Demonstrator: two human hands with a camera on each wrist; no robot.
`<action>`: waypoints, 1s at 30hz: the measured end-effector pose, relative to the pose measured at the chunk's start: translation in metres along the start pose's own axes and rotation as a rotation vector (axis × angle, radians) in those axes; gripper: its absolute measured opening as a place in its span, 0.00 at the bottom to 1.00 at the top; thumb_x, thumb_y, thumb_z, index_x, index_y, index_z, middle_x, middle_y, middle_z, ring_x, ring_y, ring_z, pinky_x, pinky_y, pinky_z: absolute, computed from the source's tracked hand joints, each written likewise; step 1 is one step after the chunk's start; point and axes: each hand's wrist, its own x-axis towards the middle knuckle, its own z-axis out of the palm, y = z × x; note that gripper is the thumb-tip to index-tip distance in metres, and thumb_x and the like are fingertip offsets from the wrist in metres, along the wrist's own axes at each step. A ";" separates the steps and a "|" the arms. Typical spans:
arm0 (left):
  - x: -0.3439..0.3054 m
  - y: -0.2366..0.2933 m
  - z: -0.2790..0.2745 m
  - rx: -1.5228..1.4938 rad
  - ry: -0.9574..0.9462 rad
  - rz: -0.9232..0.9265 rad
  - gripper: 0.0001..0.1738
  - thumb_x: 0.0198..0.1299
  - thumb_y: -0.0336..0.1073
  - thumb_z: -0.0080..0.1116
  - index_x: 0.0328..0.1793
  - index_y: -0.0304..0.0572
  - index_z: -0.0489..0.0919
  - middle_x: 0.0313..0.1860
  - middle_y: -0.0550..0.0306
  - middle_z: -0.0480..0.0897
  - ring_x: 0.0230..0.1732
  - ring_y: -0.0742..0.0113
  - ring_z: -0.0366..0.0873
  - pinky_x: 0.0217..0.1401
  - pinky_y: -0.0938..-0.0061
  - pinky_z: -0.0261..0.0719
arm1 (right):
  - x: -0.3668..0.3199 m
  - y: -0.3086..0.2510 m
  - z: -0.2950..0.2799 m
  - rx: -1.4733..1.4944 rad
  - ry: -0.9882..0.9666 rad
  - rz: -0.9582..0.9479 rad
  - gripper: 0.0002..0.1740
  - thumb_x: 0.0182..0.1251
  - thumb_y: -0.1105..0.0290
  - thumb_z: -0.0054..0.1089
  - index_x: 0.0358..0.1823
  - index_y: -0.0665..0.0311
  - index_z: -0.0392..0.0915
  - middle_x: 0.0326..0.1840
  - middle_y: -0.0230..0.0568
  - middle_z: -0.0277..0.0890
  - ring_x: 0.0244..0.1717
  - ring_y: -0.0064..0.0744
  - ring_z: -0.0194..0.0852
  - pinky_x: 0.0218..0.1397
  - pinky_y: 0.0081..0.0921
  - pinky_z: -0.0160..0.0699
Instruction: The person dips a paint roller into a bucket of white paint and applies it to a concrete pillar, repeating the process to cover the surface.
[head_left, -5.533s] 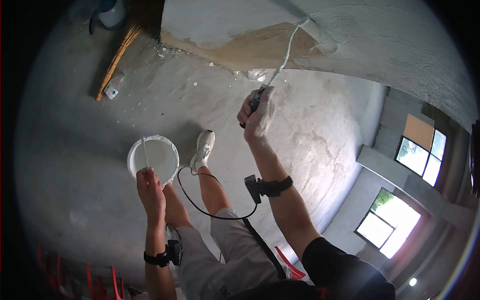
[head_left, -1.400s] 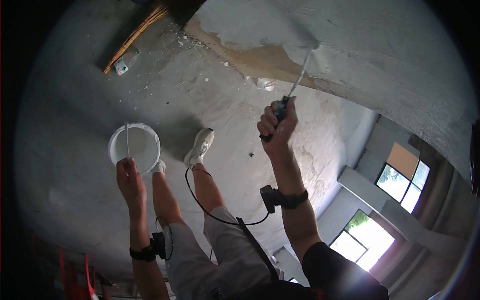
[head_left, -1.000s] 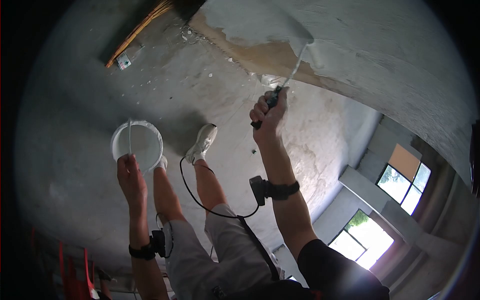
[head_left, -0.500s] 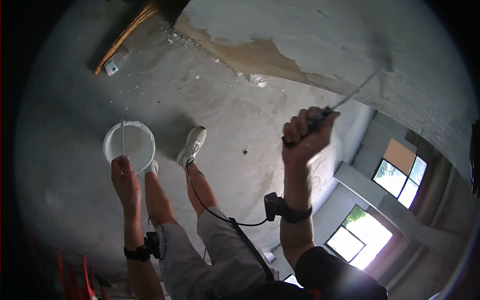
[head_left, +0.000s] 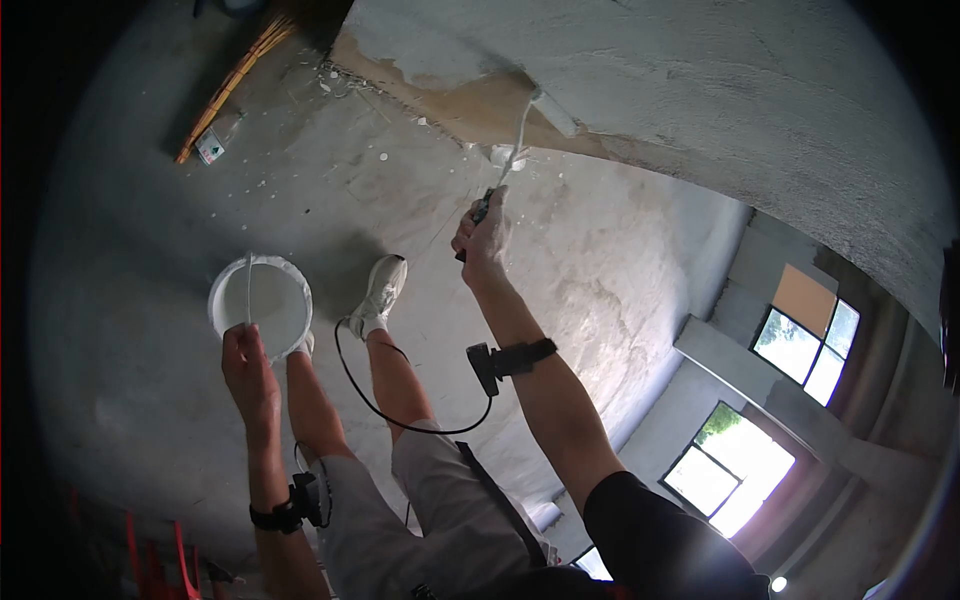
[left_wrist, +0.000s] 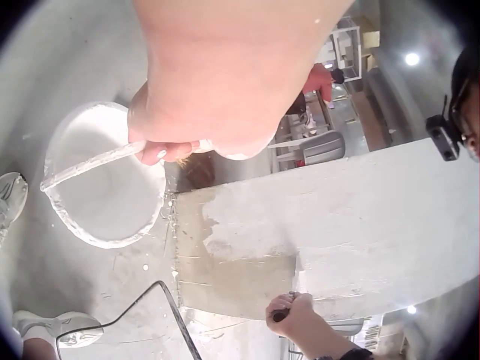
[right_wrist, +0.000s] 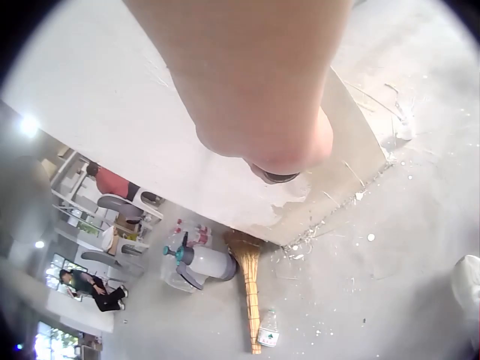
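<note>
My right hand [head_left: 485,232] grips the dark handle of a paint roller [head_left: 556,112]. Its white sleeve lies against the wall [head_left: 700,120], at the right end of a tan patch [head_left: 440,98] along the wall's foot; around that patch the surface is whitish. In the left wrist view the same hand [left_wrist: 291,313] shows low in front of the wall. My left hand [head_left: 252,378] holds the wire handle [head_left: 249,285] of a white bucket [head_left: 308,300], its fingers curled at the handle. Whitish liquid fills the bucket's inside. In the right wrist view my forearm hides the roller.
A broom [right_wrist: 251,292], a pump sprayer [right_wrist: 210,262] and a plastic bottle [right_wrist: 268,330] are on the floor near the wall's corner. Black cable [head_left: 350,375] loops beside my legs. Red chair parts [head_left: 180,560] show lower left. A person [right_wrist: 94,289] sits farther off.
The roller has swept left from higher on the wall to the tan patch, with my right hand. The patch's right part is whiter than several seconds ago. My left hand keeps the bucket handle.
</note>
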 end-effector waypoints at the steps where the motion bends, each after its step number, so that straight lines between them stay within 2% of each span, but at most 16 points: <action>1: 0.000 0.000 -0.001 0.002 0.003 0.000 0.17 0.68 0.45 0.47 0.40 0.35 0.71 0.23 0.64 0.66 0.26 0.77 0.61 0.28 0.78 0.61 | -0.008 -0.005 -0.003 0.000 -0.002 0.003 0.30 0.68 0.36 0.37 0.22 0.55 0.59 0.10 0.26 0.51 0.07 0.20 0.43 0.10 0.20 0.43; 5: 0.002 -0.004 -0.001 0.027 0.027 0.036 0.17 0.67 0.45 0.47 0.40 0.36 0.71 0.22 0.64 0.66 0.26 0.77 0.61 0.29 0.77 0.62 | -0.050 -0.044 -0.021 0.114 0.072 -0.062 0.31 0.68 0.36 0.37 0.22 0.56 0.61 0.10 0.26 0.49 0.07 0.19 0.41 0.10 0.19 0.42; 8: 0.003 -0.003 -0.001 0.046 0.049 0.028 0.17 0.67 0.44 0.47 0.40 0.35 0.72 0.23 0.63 0.67 0.26 0.76 0.62 0.31 0.76 0.63 | -0.078 -0.067 -0.040 0.101 0.076 -0.209 0.30 0.66 0.35 0.40 0.24 0.54 0.63 0.11 0.26 0.52 0.07 0.18 0.45 0.10 0.17 0.44; 9: 0.003 -0.002 -0.002 0.048 0.044 0.015 0.17 0.67 0.44 0.47 0.40 0.35 0.72 0.23 0.62 0.67 0.26 0.75 0.62 0.31 0.76 0.63 | -0.083 -0.078 -0.046 0.072 0.111 -0.277 0.30 0.66 0.34 0.38 0.24 0.55 0.62 0.11 0.26 0.51 0.07 0.18 0.44 0.09 0.17 0.43; 11: 0.004 -0.001 -0.003 0.045 0.056 0.014 0.16 0.68 0.44 0.47 0.40 0.35 0.72 0.23 0.62 0.68 0.27 0.75 0.62 0.32 0.76 0.63 | -0.089 -0.097 -0.059 0.087 0.031 -0.415 0.31 0.66 0.33 0.36 0.24 0.55 0.63 0.10 0.26 0.50 0.07 0.18 0.42 0.09 0.18 0.43; 12: 0.004 -0.001 -0.002 0.050 0.064 0.018 0.16 0.68 0.44 0.47 0.40 0.35 0.72 0.24 0.62 0.68 0.27 0.75 0.62 0.32 0.76 0.64 | -0.090 -0.101 -0.060 0.080 0.034 -0.417 0.31 0.66 0.33 0.36 0.24 0.55 0.63 0.10 0.26 0.50 0.07 0.18 0.42 0.09 0.18 0.43; 14: 0.005 -0.002 -0.002 0.042 0.068 0.023 0.16 0.68 0.44 0.47 0.40 0.35 0.72 0.24 0.62 0.68 0.27 0.75 0.62 0.32 0.76 0.64 | -0.093 -0.110 -0.058 0.096 -0.014 -0.410 0.32 0.66 0.32 0.34 0.24 0.55 0.63 0.10 0.26 0.50 0.07 0.19 0.41 0.09 0.19 0.43; 17: 0.006 -0.002 -0.003 0.042 0.068 0.018 0.16 0.67 0.44 0.47 0.40 0.35 0.73 0.24 0.63 0.68 0.27 0.75 0.62 0.32 0.76 0.63 | -0.081 -0.092 -0.051 0.151 -0.017 -0.306 0.31 0.65 0.32 0.36 0.24 0.54 0.63 0.11 0.27 0.51 0.06 0.20 0.42 0.09 0.19 0.44; 21: 0.006 -0.001 -0.004 0.015 0.051 0.012 0.16 0.67 0.44 0.48 0.40 0.36 0.72 0.24 0.65 0.66 0.26 0.77 0.60 0.31 0.77 0.62 | -0.041 -0.044 -0.055 0.081 -0.047 -0.113 0.32 0.65 0.32 0.37 0.23 0.54 0.63 0.11 0.26 0.50 0.06 0.19 0.41 0.10 0.19 0.43; 24: 0.007 -0.001 -0.005 -0.038 0.051 -0.029 0.15 0.67 0.44 0.50 0.39 0.36 0.72 0.23 0.67 0.64 0.26 0.79 0.59 0.29 0.80 0.61 | -0.013 -0.028 -0.043 0.079 -0.061 0.047 0.31 0.67 0.34 0.36 0.23 0.55 0.63 0.11 0.25 0.49 0.07 0.19 0.41 0.11 0.20 0.42; 29: 0.007 -0.001 -0.002 -0.120 0.075 -0.134 0.14 0.66 0.43 0.51 0.40 0.37 0.72 0.24 0.68 0.64 0.26 0.81 0.58 0.28 0.82 0.59 | -0.011 -0.026 -0.034 0.070 0.009 0.081 0.30 0.67 0.35 0.38 0.23 0.55 0.63 0.11 0.25 0.49 0.08 0.19 0.41 0.12 0.18 0.43; 30: 0.006 -0.002 -0.002 -0.153 0.078 -0.145 0.14 0.66 0.43 0.51 0.40 0.38 0.72 0.24 0.69 0.64 0.27 0.81 0.58 0.28 0.83 0.59 | -0.020 -0.030 -0.035 0.064 0.035 0.038 0.30 0.67 0.35 0.38 0.23 0.54 0.61 0.10 0.25 0.49 0.08 0.19 0.41 0.11 0.19 0.42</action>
